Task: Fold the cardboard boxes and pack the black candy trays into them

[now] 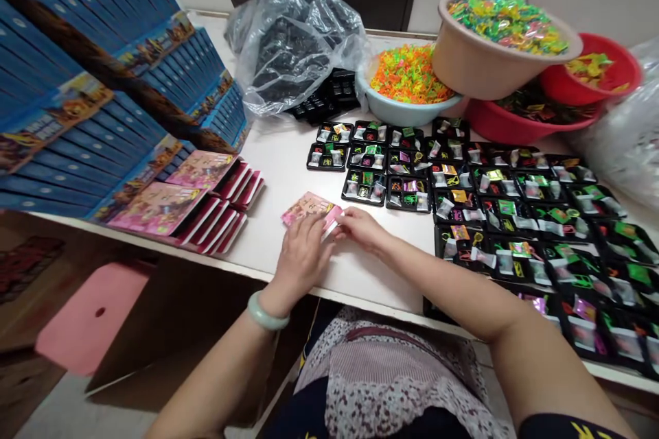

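A flat pink printed box (309, 204) lies on the white table in front of me. My left hand (303, 247) rests over its near side with the fingers across the top, steadying it. At the box's right end, my right hand (357, 228) pinches the white-edged end flap between thumb and fingers. The fingers cover part of the flap, so I cannot see how far it is folded. To the left, stacks of similar pink boxes (159, 209) sit near the table's front edge, with their dark red and white ends facing right.
Tall stacks of blue boxes (139, 130) stand at the left. Filled black trays (507, 212) cover the right side. Behind are a plastic bag of black trays (298, 41), a light blue basin (406, 113), a beige tub (478, 62) and red basins (507, 120). A pink stool (97, 309) stands below left.
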`<action>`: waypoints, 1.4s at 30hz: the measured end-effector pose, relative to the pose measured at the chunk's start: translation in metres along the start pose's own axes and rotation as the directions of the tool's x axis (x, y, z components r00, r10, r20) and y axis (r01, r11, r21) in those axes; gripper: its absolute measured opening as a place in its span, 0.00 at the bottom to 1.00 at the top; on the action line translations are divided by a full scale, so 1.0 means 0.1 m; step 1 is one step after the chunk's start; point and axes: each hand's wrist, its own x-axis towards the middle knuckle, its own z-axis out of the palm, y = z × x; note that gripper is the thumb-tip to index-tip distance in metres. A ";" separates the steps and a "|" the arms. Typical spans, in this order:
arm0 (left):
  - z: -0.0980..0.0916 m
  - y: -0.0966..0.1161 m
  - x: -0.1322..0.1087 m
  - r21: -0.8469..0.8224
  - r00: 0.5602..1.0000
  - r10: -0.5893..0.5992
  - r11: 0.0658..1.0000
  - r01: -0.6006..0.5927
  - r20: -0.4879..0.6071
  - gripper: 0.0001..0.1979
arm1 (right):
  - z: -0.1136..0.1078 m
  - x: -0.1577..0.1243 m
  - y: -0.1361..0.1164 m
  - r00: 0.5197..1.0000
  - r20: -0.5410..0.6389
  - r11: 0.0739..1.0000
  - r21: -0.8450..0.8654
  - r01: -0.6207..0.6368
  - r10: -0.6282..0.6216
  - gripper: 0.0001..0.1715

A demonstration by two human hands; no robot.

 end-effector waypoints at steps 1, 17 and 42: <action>0.12 -0.05 -0.08 0.015 0.999 -0.008 1.000 0.007 0.032 0.14 | 0.01 -0.04 0.04 0.999 0.021 0.999 -0.044 -0.028 0.029 0.13; 0.24 -0.43 -0.37 -0.031 0.990 -0.027 0.999 0.031 0.139 0.07 | -0.43 0.09 -0.30 0.929 0.325 -0.362 -0.900 0.245 -0.180 0.16; 0.13 -0.57 0.00 -0.706 0.874 -0.345 0.520 0.481 0.341 0.07 | -0.52 -0.28 -0.29 0.668 0.738 -0.013 -0.672 0.740 -0.096 0.27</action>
